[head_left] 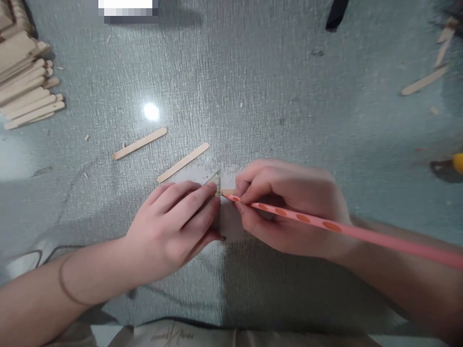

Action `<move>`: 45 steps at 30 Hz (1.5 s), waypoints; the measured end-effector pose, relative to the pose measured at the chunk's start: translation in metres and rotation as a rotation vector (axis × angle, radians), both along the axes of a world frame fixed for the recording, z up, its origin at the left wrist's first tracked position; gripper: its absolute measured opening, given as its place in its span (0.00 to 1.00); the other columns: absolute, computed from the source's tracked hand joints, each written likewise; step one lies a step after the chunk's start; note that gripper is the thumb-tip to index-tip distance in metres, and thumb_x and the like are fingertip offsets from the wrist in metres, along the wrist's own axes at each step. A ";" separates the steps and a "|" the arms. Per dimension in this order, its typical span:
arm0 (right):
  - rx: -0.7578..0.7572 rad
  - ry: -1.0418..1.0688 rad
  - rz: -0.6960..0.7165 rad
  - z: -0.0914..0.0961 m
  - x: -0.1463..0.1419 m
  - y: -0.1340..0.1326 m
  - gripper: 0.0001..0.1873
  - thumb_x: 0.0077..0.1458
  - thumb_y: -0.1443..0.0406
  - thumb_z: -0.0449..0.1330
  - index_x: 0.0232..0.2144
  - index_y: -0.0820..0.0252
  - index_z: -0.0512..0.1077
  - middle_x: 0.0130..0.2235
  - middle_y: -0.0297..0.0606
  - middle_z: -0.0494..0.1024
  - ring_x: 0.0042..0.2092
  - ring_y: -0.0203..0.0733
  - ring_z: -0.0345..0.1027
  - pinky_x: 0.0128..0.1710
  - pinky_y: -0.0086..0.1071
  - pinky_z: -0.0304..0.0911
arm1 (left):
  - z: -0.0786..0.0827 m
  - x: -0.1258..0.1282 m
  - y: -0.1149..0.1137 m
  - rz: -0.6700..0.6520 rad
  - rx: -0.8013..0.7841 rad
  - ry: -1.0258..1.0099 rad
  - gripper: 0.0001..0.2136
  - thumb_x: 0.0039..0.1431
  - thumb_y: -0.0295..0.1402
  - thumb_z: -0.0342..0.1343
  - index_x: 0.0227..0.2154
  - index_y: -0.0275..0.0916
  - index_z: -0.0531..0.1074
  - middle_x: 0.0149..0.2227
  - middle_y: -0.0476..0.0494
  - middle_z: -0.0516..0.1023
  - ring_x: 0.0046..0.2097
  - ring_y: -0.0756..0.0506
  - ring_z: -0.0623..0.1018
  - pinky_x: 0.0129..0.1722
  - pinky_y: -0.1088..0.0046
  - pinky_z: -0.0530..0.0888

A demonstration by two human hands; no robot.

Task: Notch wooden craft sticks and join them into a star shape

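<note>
My left hand [170,224] presses a clear set square [217,179] down with its fingertips; much of the tool is hidden under the fingers. A craft stick [228,192] lies under the set square's upright edge, its short visible part running between my two hands. Closed in a pinch, my right hand [304,185] holds a pink pencil [311,220] with orange oval spots. The pencil's tip touches or nearly touches the stick right at that edge. Beneath lies a whitish patch [233,226], perhaps paper. Two more craft sticks [184,162] [140,143] lie beyond my left hand.
A pile of craft sticks [27,84] sits at the far left. At right are another stick [425,81] and a yellow-ended object [457,164]. A dark object [336,14] lies at the top edge. Small wood scraps dot the textured grey-green table [260,101].
</note>
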State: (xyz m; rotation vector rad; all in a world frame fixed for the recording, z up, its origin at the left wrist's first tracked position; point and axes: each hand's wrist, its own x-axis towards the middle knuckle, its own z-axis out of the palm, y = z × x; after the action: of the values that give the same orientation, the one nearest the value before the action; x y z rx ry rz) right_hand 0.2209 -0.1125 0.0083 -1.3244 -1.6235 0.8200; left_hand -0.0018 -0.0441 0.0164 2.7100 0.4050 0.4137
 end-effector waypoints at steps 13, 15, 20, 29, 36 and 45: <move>-0.002 0.001 -0.006 0.002 -0.001 0.002 0.13 0.50 0.77 0.59 0.28 0.53 0.63 0.28 0.32 0.74 0.29 0.37 0.69 0.26 0.34 0.64 | 0.002 0.002 0.001 -0.015 0.041 0.010 0.22 0.61 0.39 0.65 0.51 0.26 0.75 0.53 0.31 0.79 0.52 0.35 0.78 0.47 0.56 0.80; -0.013 -0.006 -0.009 0.003 -0.001 0.002 0.14 0.50 0.77 0.59 0.28 0.53 0.63 0.28 0.32 0.74 0.29 0.38 0.69 0.26 0.35 0.65 | 0.003 0.003 0.002 -0.018 0.042 0.006 0.21 0.61 0.39 0.65 0.50 0.25 0.75 0.53 0.31 0.80 0.51 0.35 0.78 0.47 0.56 0.80; -0.019 -0.025 -0.024 0.002 -0.002 0.001 0.14 0.50 0.77 0.59 0.28 0.52 0.62 0.29 0.33 0.74 0.29 0.39 0.69 0.27 0.37 0.65 | 0.002 0.001 0.001 -0.016 0.030 0.003 0.22 0.60 0.39 0.66 0.50 0.25 0.75 0.52 0.30 0.79 0.51 0.35 0.78 0.47 0.56 0.80; -0.006 -0.042 -0.027 0.003 -0.001 0.001 0.14 0.50 0.76 0.61 0.27 0.52 0.62 0.29 0.32 0.74 0.28 0.38 0.68 0.26 0.37 0.66 | 0.002 0.001 0.002 -0.015 0.021 0.014 0.20 0.63 0.40 0.64 0.50 0.28 0.74 0.53 0.31 0.79 0.52 0.36 0.79 0.47 0.56 0.82; 0.002 -0.060 -0.018 0.003 -0.001 0.001 0.14 0.49 0.76 0.60 0.27 0.53 0.62 0.28 0.31 0.74 0.28 0.37 0.69 0.26 0.35 0.65 | 0.002 0.002 0.001 -0.009 0.030 0.004 0.20 0.63 0.39 0.64 0.50 0.28 0.75 0.52 0.31 0.80 0.52 0.36 0.79 0.47 0.57 0.82; -0.029 -0.045 -0.025 0.003 -0.002 0.001 0.14 0.50 0.76 0.60 0.27 0.52 0.62 0.29 0.32 0.74 0.29 0.39 0.69 0.27 0.36 0.66 | 0.000 0.000 0.001 -0.017 0.004 -0.009 0.22 0.60 0.38 0.67 0.50 0.25 0.75 0.53 0.29 0.79 0.52 0.34 0.79 0.48 0.55 0.81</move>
State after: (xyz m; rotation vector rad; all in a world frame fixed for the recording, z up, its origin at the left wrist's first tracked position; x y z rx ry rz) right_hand 0.2184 -0.1114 0.0116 -1.3899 -1.6319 0.8070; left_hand -0.0017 -0.0435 0.0163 2.7129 0.3787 0.4222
